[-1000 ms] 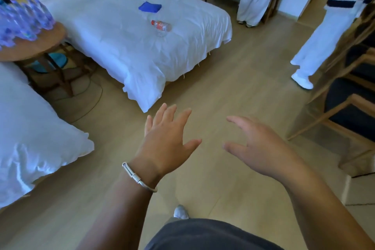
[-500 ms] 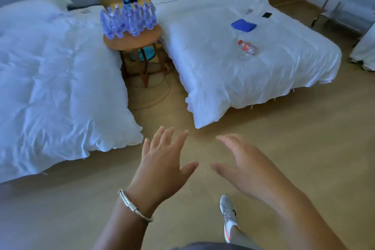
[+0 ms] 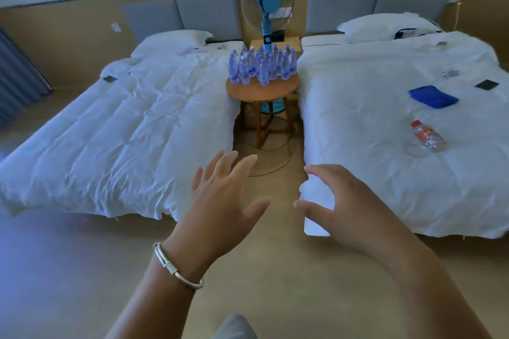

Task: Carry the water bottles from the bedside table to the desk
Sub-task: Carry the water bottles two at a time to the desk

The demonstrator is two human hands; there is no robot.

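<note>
We look down a bedroom with a pale wooden floor (image 3: 275,270) and two beds side by side under white duvets — the left bed (image 3: 124,129) and the right bed (image 3: 385,132) — each backed by grey padded headboard panels against a tan wall. In the gap between them stands a round wooden bedside table (image 3: 263,89), and behind it a blue pedestal fan (image 3: 267,3). The water bottles (image 3: 261,64) stand upright in a tight cluster on the far half of the tabletop, clear with blue labels and caps; the nearer half of the wood is bare. On the right bed lie a folded blue cloth (image 3: 432,96), a small dark flat item whose nature we cannot tell, and a single red-labelled bottle (image 3: 428,137) on its side. A pillow (image 3: 385,26) sits at the head of that bed. Our left hand (image 3: 223,206), with a silver bangle (image 3: 176,267) on the wrist, is held out palm down, fingers spread and straight, holding nothing. Our right hand (image 3: 347,206) reaches forward just beside it — fingers loosely bent, likewise gripping nothing, well short of the table.
</note>
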